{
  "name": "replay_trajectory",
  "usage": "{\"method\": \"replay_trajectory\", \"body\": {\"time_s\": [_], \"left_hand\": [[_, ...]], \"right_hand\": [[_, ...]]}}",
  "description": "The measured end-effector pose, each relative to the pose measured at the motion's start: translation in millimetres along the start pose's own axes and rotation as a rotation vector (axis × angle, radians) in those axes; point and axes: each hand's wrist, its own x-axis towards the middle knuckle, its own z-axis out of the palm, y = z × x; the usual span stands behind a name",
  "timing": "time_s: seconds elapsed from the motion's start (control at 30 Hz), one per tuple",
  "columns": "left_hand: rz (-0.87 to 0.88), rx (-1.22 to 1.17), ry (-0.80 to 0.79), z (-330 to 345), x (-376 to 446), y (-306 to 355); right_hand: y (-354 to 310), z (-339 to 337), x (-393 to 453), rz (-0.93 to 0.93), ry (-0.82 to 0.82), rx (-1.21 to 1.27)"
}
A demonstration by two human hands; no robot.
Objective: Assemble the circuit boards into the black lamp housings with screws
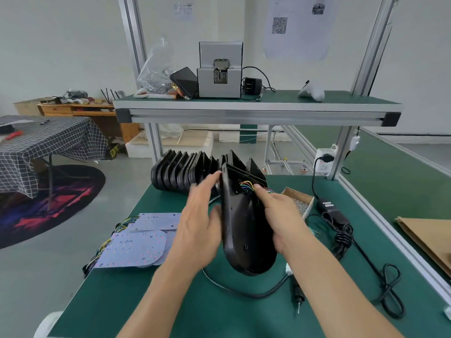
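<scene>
Both hands hold one black lamp housing (244, 230) up on edge above the green bench (146, 301). My left hand (197, 223) lies flat against its left side. My right hand (280, 215) grips its right side, fingertips by the coloured wires (246, 185) coming out near its top. A row of more black housings (183, 170) stands at the bench's far end. Pale circuit boards (139, 247) with wire bundles lie at the left. An electric screwdriver (298, 295) rests on the bench at the lower right.
A small cardboard box of screws (301, 203) sits right of the housing. A black power adapter (332, 211) and coiled cable (390, 296) run along the right side. A screw feeder machine (219, 71) stands on the upper shelf. Aluminium frame posts (341, 152) flank the bench.
</scene>
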Motion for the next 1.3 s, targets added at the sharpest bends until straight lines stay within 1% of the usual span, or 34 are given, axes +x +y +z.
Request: {"method": "replay_trajectory", "body": {"time_s": [0.07, 0.1, 0.13, 0.17, 0.23, 0.3, 0.4, 0.5, 0.57, 0.6, 0.67, 0.7, 0.73, 0.77, 0.8, 0.83, 0.9, 0.97, 1.13, 1.2, 1.3], "left_hand": [[-0.136, -0.349, -0.037, 6, 5, 11], [-0.210, -0.470, -0.019, 9, 7, 10], [-0.252, -0.544, -0.016, 12, 7, 9], [-0.275, -0.598, -0.047, 15, 6, 7], [-0.356, -0.709, -0.155, 20, 1, 3], [-0.408, -0.783, -0.184, 23, -3, -1], [-0.413, -0.816, -0.124, 24, -6, -3], [-0.391, -0.797, -0.043, 27, -7, -7], [-0.372, -0.797, -0.007, 29, -8, -8], [-0.386, -0.809, 0.009, 29, -7, -11], [-0.424, -0.832, 0.046, 29, -7, -14], [-0.411, -0.821, 0.051, 28, -7, -15], [-0.390, -0.805, 0.046, 29, -6, -16], [-0.385, -0.791, 0.054, 29, -6, -15], [-0.410, -0.806, 0.058, 29, -5, -13], [-0.456, -0.862, 0.049, 28, -5, -12], [-0.488, -0.957, 0.036, 24, -4, -14], [-0.450, -0.911, 0.072, 21, -1, -15], [-0.328, -0.840, 0.057, 25, -4, -10], [-0.298, -0.832, 0.037, 28, -3, -11], [-0.255, -0.794, 0.001, 29, -3, -14]], "right_hand": [[2, -2, -2, 0.017, -0.017, 0.030], [3, -2, -4, 0.027, -0.032, 0.028], [6, -2, -6, 0.034, -0.043, 0.014], [9, -2, -8, 0.037, -0.042, -0.004], [18, 0, -9, 0.040, -0.034, -0.026], [23, 1, -12, 0.042, -0.035, -0.018], [27, 0, -14, 0.068, -0.050, -0.041], [26, 1, -15, 0.065, -0.064, -0.156], [19, -1, -20, 0.057, -0.061, -0.288], [16, -4, -25, 0.022, -0.069, -0.392], [11, -13, -39, -0.094, -0.099, -0.716], [10, -18, -48, -0.153, -0.080, -0.913], [11, -22, -58, -0.227, -0.016, -1.092], [13, -24, -68, -0.323, 0.087, -1.228], [14, -25, -75, -0.433, 0.187, -1.298], [13, -24, -80, -0.543, 0.260, -1.300], [14, -22, -79, -0.717, 0.323, -1.186], [19, -20, -71, -0.829, 0.331, -1.133], [30, -11, -48, -0.967, 0.223, -0.993], [29, -7, -42, -0.965, 0.174, -0.966], [25, -1, -37, -0.914, 0.167, -0.951]]}}
